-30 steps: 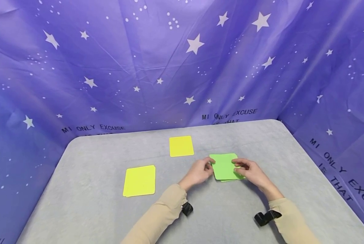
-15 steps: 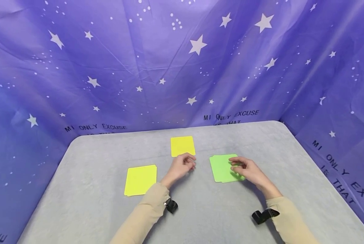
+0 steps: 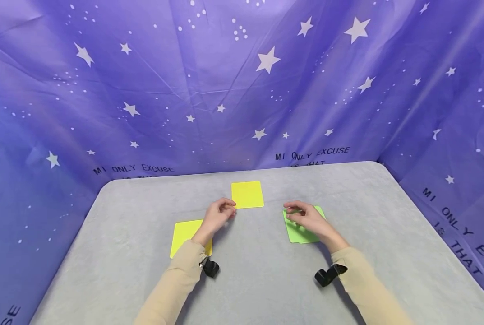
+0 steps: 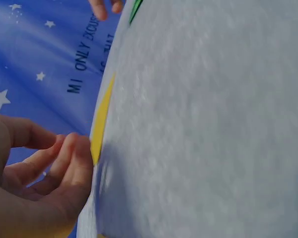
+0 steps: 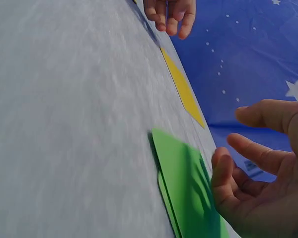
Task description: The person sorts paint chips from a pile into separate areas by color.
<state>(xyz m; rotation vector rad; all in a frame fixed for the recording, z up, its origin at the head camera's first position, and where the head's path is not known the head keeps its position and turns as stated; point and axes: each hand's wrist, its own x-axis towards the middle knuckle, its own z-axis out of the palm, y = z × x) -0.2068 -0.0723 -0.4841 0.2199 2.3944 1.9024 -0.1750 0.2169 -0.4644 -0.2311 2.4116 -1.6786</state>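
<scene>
Two or more square green cards (image 3: 300, 235) lie in a slightly uneven stack on the right of the table. My right hand (image 3: 310, 221) hovers over them with loosely bent fingers and holds nothing; its shadow falls on the top card in the right wrist view. A single-looking yellow card (image 3: 249, 194) lies flat at the back. My left hand (image 3: 215, 217), fingers relaxed and holding nothing, is in the air close to that card's front left corner. Under the left forearm, partly hidden, lies another yellow square (image 3: 181, 234).
A grey cloth-covered table (image 3: 262, 275) bears all the cards. Behind it and at both sides hangs a purple curtain (image 3: 209, 81) with white stars and lettering. Black cameras are strapped to both wrists.
My left hand has let go of the green stack's left edge and moved left past the back yellow card. My right hand has come off the stack's right edge and shifted left above it.
</scene>
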